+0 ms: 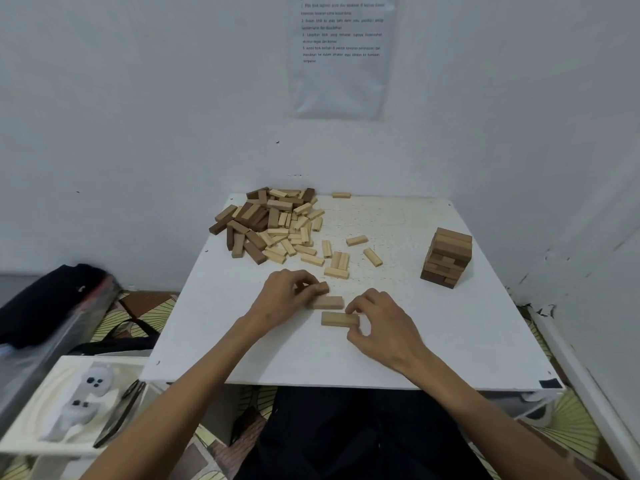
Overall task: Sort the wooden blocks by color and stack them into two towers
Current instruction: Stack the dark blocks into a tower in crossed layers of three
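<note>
Light block (337,319) near table (242,341) front, pinched by R hand (381,327). L hand (284,296) pinches another block (322,288); third block (328,302) lies btwn. Farther: loose pale blocks (337,261), mixed pile (270,223) back-left, brown tower (446,258) at right.

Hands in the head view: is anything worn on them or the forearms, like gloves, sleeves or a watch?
Nothing shows. The left hand and right hand are ungloved, no rings visible. The left forearm and right forearm are uncovered to the frame's edge: no sleeve, watch or band.
</note>
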A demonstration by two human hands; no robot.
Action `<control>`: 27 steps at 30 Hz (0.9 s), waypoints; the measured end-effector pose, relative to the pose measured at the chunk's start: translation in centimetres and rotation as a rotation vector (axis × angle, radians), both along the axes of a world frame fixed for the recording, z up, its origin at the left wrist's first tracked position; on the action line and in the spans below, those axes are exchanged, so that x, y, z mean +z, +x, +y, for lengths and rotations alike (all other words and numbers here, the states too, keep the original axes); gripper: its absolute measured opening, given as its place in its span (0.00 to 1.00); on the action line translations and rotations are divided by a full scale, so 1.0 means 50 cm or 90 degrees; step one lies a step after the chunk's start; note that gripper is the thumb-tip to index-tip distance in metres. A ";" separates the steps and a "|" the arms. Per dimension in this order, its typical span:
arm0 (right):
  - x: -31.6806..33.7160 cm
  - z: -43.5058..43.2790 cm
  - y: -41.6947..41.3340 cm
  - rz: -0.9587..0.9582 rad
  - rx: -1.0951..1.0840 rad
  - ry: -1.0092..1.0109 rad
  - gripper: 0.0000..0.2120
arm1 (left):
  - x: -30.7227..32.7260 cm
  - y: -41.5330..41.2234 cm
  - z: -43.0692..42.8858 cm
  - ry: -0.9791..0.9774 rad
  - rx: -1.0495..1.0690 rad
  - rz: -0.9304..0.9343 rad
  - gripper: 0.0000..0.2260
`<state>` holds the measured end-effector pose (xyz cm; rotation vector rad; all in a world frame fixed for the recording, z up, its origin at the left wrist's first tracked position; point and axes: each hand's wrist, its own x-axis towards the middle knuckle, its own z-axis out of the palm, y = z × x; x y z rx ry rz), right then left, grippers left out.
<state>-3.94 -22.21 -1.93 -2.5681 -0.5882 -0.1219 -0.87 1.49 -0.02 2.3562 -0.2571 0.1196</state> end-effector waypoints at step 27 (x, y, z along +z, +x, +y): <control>0.019 -0.008 0.099 0.160 0.112 -0.032 0.40 | 0.002 0.010 0.001 0.168 -0.132 0.132 0.30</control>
